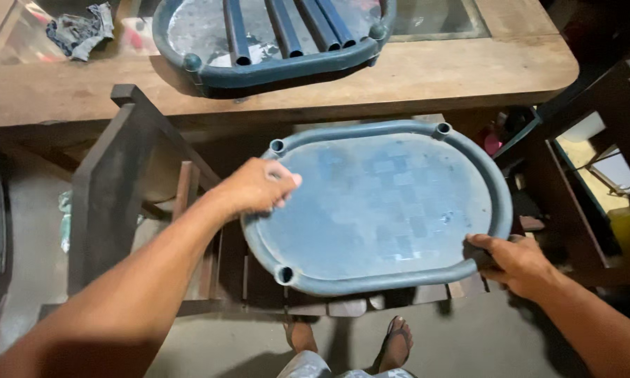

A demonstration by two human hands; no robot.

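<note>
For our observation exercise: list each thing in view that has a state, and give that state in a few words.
Oval plastic shelf: underside up, leg sockets empty, held over a wooden chair.
Left hand: resting on the shelf's left edge.
Right hand: gripping the shelf's near right rim.
Second shelf: on the table, tubes lying in it.

— What is held between the hands?
— A grey-blue oval plastic tray (385, 210), dusty, with a raised rim and round sockets at the corners.
— How is it placed?
— It is kept nearly flat, slightly tilted, above a dark wooden chair.
</note>
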